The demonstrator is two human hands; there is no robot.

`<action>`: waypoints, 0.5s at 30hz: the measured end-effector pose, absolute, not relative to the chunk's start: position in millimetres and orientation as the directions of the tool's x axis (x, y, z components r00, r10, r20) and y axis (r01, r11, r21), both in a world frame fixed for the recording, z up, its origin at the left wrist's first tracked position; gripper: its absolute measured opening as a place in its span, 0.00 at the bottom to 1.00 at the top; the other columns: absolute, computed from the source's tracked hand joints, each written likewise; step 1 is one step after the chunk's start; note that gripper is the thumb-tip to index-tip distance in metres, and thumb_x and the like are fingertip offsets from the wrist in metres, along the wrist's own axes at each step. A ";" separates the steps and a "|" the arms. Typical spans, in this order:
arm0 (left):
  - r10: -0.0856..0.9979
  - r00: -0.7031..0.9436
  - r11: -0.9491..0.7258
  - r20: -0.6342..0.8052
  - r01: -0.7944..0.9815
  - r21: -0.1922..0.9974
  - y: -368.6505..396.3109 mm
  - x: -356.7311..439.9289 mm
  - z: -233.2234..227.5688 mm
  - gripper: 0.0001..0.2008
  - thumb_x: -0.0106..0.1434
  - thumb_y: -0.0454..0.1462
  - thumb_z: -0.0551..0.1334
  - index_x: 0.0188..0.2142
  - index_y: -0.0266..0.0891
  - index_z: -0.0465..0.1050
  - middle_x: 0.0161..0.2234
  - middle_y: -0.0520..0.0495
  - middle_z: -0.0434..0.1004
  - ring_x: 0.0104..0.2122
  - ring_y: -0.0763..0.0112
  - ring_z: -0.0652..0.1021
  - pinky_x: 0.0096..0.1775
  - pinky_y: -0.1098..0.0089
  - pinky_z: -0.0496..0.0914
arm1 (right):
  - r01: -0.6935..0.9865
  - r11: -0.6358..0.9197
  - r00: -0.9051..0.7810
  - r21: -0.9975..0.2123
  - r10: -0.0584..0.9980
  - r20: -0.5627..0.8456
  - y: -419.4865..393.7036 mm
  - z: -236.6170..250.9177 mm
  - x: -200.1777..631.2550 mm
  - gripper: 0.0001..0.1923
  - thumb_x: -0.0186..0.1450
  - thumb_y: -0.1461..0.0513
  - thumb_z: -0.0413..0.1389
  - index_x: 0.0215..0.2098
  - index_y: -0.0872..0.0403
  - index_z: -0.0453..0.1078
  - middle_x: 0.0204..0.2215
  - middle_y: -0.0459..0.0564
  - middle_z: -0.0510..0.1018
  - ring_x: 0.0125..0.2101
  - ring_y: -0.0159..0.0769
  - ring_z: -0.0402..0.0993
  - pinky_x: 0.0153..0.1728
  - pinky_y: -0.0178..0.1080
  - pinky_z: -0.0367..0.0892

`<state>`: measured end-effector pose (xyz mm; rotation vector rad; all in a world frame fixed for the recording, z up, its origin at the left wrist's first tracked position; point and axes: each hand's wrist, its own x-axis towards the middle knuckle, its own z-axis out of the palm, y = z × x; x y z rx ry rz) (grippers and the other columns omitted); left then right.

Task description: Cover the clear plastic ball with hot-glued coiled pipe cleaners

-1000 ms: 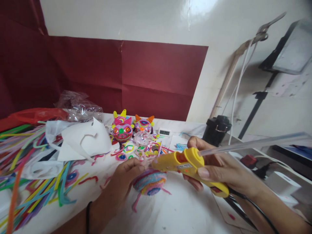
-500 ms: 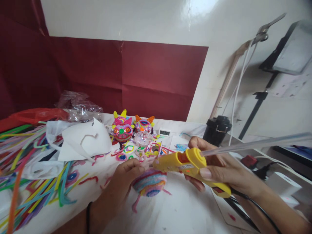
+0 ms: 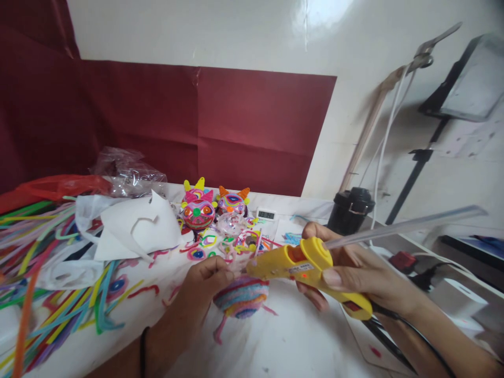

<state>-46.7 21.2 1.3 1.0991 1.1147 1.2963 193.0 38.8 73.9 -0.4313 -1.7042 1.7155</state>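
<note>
The right grip [image 3: 350,268] clasps a yellow glue gun [image 3: 275,262], its label [image 3: 301,268] too blurred to read. The left grip [image 3: 210,278] is pressed together, what it pinches unclear; just below is a fuzzy, striped ball [image 3: 242,299].

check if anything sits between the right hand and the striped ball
Yes: the yellow glue gun held by the right hand. Its front end points toward the left hand and overlaps the upper edge of the striped ball in view; whether it touches is unclear.
</note>
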 end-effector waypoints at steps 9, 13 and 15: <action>1.000 -0.029 -0.008 0.004 -0.133 0.991 20.8 -47.0 0.2 0.08 0.48 0.40 0.64 0.22 0.40 0.67 0.19 0.54 0.69 0.22 0.72 0.68 0.26 0.70 0.62 | -0.200 0.087 -0.716 -0.976 0.667 0.207 38.7 76.0 191.3 0.17 0.55 0.61 0.62 0.38 0.51 0.60 0.24 0.49 0.77 0.18 0.32 0.70 0.20 0.31 0.60; 0.999 -0.031 -0.031 0.027 -0.114 0.993 22.6 -45.8 0.6 0.09 0.49 0.41 0.65 0.22 0.38 0.68 0.21 0.53 0.69 0.23 0.72 0.68 0.27 0.70 0.62 | -0.193 0.102 -0.709 -0.976 0.674 0.210 37.4 77.6 190.0 0.18 0.55 0.61 0.62 0.38 0.50 0.59 0.23 0.47 0.76 0.18 0.32 0.69 0.20 0.31 0.59; 0.999 -0.038 -0.027 0.022 -0.128 0.991 22.2 -45.6 1.0 0.10 0.49 0.41 0.65 0.21 0.39 0.67 0.19 0.54 0.67 0.22 0.74 0.66 0.25 0.70 0.61 | -0.193 0.097 -0.712 -0.976 0.671 0.207 37.0 77.8 189.6 0.18 0.55 0.61 0.62 0.37 0.50 0.58 0.22 0.46 0.75 0.18 0.31 0.68 0.19 0.30 0.59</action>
